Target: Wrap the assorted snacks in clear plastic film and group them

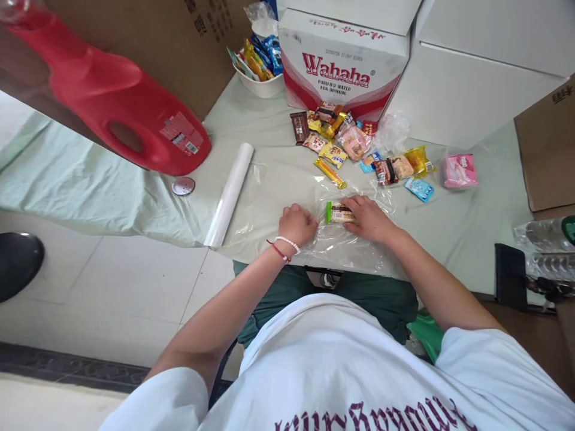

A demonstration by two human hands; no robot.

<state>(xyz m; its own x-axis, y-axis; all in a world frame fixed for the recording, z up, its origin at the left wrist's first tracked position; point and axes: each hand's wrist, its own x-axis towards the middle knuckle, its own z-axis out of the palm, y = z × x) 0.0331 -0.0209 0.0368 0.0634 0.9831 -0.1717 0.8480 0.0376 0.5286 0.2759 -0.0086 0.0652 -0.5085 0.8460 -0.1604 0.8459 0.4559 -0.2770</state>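
Note:
A small snack pack (pixel 340 212) with a bright green end lies on clear plastic film (pixel 345 248) near the table's front edge. My right hand (pixel 369 219) is closed over the right end of this pack, its fingers hiding part of the wrapper. Just left of the pack, my left hand (pixel 297 224) is curled with its fingertips at the edge of the film; the exact pinch is hidden. Beyond both hands is a pile of wrapped snacks (pixel 333 154), with a yellow stick-shaped packet (pixel 330 173) closest to the film.
A white roll (pixel 231 194) lies left of my hands, beside a round badge (pixel 183 186) and a large red jug (pixel 130 102). Behind the snacks stand a Wahaha carton (pixel 344 66) and a white bowl (pixel 260 87) of packets. A pink packet (pixel 460 172) and a phone (pixel 511 275) are on the right.

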